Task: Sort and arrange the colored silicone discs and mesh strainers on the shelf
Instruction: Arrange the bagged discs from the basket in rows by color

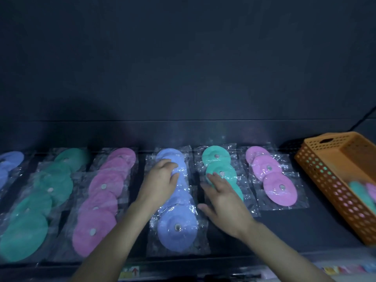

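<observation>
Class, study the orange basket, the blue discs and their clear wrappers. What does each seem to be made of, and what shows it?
Orange basket: probably rigid plastic, dull finish; moulded grid of holes.
Blue discs: likely silicone or rubber, matte; shiny stud at centre, maybe metal.
Clear wrappers: thin glossy plastic film; crinkles and glints.

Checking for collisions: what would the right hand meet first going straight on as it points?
Probably the clear wrapper of the rear green disc, near its left edge; the right hand lies over the middle green disc. Depth unclear.
</observation>
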Available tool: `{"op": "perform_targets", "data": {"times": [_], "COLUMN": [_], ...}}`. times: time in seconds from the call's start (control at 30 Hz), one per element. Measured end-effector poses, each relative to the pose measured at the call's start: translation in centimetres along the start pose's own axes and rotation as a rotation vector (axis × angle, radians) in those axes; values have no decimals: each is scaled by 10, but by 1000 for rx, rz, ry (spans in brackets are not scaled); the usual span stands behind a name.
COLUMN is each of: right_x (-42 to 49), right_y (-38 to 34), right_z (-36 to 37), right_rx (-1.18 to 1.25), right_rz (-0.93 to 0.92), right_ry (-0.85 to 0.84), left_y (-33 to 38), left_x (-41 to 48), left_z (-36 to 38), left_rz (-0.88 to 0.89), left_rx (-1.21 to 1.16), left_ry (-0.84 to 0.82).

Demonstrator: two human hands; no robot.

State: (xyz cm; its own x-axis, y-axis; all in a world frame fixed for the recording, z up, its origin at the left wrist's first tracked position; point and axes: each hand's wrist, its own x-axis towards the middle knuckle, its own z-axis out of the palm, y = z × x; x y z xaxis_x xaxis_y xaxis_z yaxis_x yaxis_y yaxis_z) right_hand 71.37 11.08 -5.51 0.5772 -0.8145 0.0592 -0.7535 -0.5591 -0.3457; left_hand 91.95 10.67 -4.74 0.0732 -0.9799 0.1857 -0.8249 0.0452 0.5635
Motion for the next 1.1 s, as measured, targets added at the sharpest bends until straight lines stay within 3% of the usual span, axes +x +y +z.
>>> {"op": "perform_targets", "data": {"times": [0.3, 0.73, 0.83, 0.93, 1.03, 1.1], "right_x": [-48, -135, -154, -166, -165, -160], "right_y": [73, 211, 254, 288, 320, 333], "right_z": [-62, -158, -174, -183, -185, -189], "right_rx": [35, -40, -89, -108, -166, -68], "right_rz": [250, 430, 507, 535, 393, 412], "right_ry": [91, 350, 286, 120, -16, -144], "left_y": [77, 237, 274, 305, 333, 352], "left_x": [33, 64, 64, 66, 76, 84], "left_z": [44, 114, 131, 150, 175, 198], "left_rz": [141, 352, 400, 454, 506, 540], "left_rx": [199, 40, -5, 3, 104, 214], "left_ry": [-239, -299, -293, -303, -347, -401]}}
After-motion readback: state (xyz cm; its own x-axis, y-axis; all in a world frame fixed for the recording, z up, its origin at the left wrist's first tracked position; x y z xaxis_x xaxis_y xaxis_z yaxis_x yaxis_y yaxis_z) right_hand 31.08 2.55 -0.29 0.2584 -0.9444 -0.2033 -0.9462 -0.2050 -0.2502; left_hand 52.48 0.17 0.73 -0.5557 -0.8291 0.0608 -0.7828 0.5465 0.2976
